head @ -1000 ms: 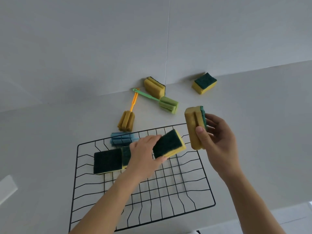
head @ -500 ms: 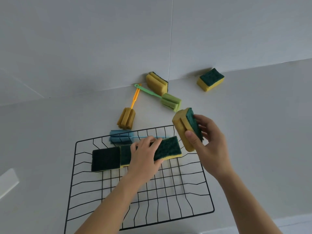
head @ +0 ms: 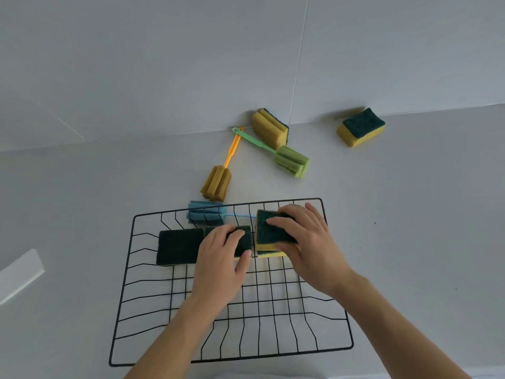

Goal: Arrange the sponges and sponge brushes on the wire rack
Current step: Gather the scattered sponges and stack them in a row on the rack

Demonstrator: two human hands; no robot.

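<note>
A black wire rack (head: 338, 347) lies on the grey counter. Along its far part sits a row of green-topped yellow sponges. The left sponge (head: 179, 246) lies free. My left hand (head: 221, 258) rests over the middle sponge (head: 243, 239), fingers on top and thumb at its near edge. My right hand (head: 306, 242) grips another sponge (head: 269, 229), tilted on top of the right sponge (head: 269, 253), of which only a strip shows. A blue sponge brush (head: 206, 213) lies at the rack's far edge.
Beyond the rack lie an orange sponge brush (head: 217, 183) and a green sponge brush (head: 292, 161). A yellow sponge (head: 269, 128) leans at the wall, and another green-topped sponge (head: 360, 127) sits further right. A white object (head: 21, 272) shows at the left edge.
My left hand set its sponge down in the row and slid left onto the middle sponge. My right hand brought its sponge down from the air onto the right end of the row.
</note>
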